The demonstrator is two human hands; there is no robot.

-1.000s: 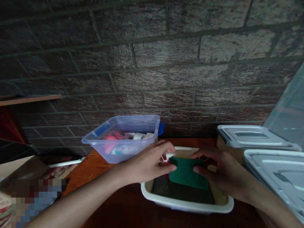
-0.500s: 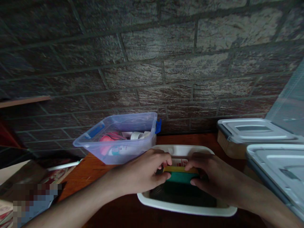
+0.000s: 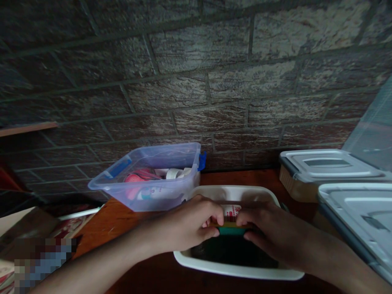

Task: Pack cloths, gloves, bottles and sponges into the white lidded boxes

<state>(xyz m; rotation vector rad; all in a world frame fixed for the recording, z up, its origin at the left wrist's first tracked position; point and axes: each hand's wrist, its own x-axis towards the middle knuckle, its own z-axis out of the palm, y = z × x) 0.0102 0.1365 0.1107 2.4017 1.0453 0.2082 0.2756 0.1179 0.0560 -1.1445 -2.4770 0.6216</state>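
Note:
A flat-sided item, green in front with a yellow top edge (image 3: 232, 230), stands inside a white plastic bin (image 3: 241, 274); its exact kind is unclear. My left hand (image 3: 196, 224) pinches its left end, thumb on the green face and fingers over the yellow edge. At the other end my right hand (image 3: 269, 232) grips it the same way. Just behind it shows a white package with red print (image 3: 231, 211). The bin's lower inside is dark, so other contents are hard to make out.
Left of the bin is a translucent tub (image 3: 165, 196) with blue clips, holding a pink item (image 3: 141, 175) and white things. Lidded boxes (image 3: 327, 163) stand on the right. A brick wall (image 3: 183, 90) rises behind the wooden table (image 3: 119, 216).
Both hands and the green-and-yellow item have gone slightly lower into the bin. More of the red-printed package shows behind. The view has shifted a little.

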